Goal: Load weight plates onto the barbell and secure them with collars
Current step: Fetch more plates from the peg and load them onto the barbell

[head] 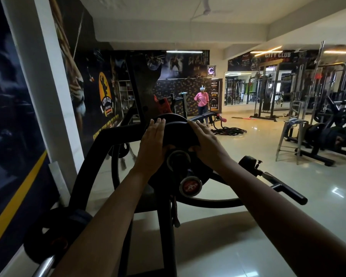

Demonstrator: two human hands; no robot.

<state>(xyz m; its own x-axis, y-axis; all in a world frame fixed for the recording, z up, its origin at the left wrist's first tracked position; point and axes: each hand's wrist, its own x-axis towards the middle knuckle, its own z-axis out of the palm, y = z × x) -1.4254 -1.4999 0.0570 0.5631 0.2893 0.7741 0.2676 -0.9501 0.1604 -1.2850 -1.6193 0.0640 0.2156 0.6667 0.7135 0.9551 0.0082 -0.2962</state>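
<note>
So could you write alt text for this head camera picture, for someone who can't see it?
Two bare hands, left hand and right hand, press flat on a black weight plate already on the barbell sleeve, whose red end cap faces the camera. Behind lies a dim gym with machines, a bench and a person in pink.

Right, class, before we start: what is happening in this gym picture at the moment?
A person is loading a black weight plate onto the end of a barbell sleeve. The left hand and right hand both press flat against the plate's face, one on each side, fingers spread rather than curled around it. The sleeve's red end cap points toward the camera. No collar can be made out for certain in this dim light. In the background, another person in a pink shirt stands near a bench.
</note>
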